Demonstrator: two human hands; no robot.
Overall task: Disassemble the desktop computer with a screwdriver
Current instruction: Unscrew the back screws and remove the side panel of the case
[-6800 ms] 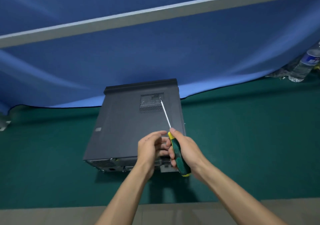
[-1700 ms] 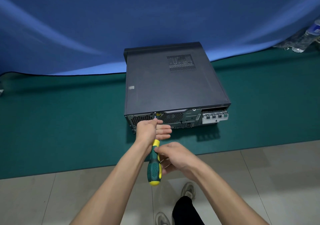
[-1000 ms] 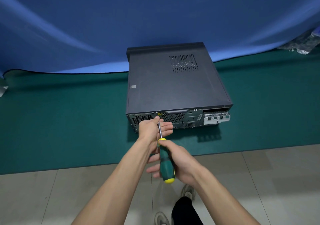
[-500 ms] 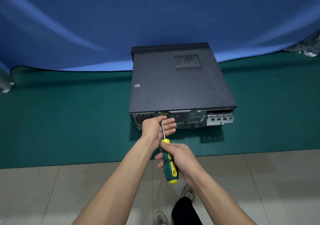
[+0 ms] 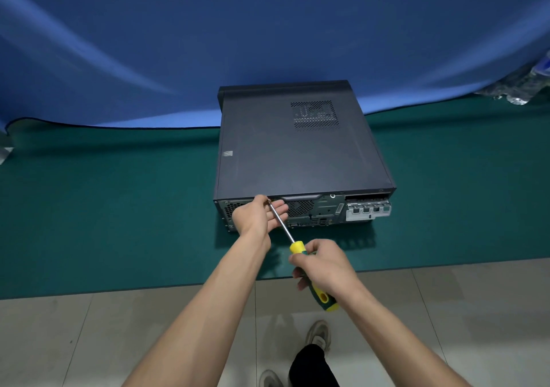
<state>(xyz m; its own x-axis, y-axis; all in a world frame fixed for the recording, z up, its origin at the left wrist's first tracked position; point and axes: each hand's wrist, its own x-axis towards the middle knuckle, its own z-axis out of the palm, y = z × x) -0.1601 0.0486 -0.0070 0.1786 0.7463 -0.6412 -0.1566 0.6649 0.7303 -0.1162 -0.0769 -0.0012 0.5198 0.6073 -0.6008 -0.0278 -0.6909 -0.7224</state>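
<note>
At the computer [image 5: 300, 145] rear, right hand [image 5: 326, 267] now gripping screwdriver [image 5: 297, 248] handle fully, left hand [image 5: 257, 217] fingers loosely open steadying the shaft.

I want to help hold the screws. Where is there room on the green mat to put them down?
The green mat is bare left of the computer, up to the blue cloth, and right of it too. It is crowded by the computer's near end, where the left hand and screwdriver work.

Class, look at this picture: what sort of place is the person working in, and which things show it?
Probably a staged work or recording area rather than a repair shop: a blue cloth backdrop hangs behind, a green mat lies on a tiled floor, and the desktop computer sits alone on the mat.
</note>
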